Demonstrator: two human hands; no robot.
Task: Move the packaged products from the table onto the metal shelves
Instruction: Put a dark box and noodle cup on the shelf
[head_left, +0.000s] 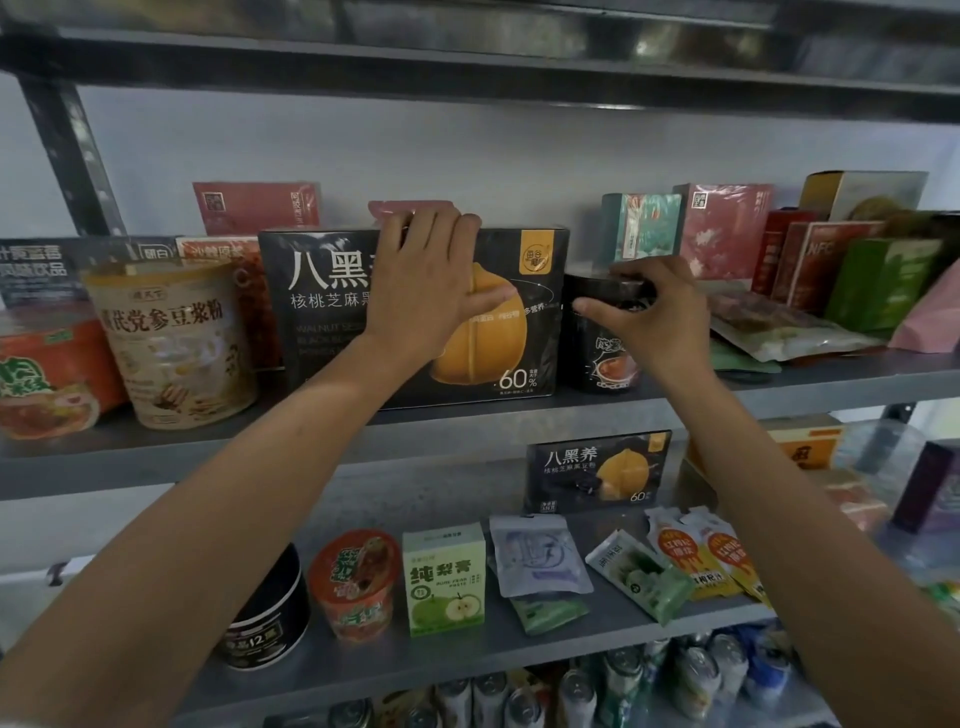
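Crowded shelf (727, 402): hands (426, 283) (652, 317) grip box (322, 317), tub (597, 353) near edge.

Both arms reach up to the middle. The left hand (426, 283) hooks its fingers; the right hand (657, 317) pinches.

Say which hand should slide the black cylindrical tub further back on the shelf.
Right. The right hand grips the black cylindrical tub by its lid; the left hand holds the large black box.
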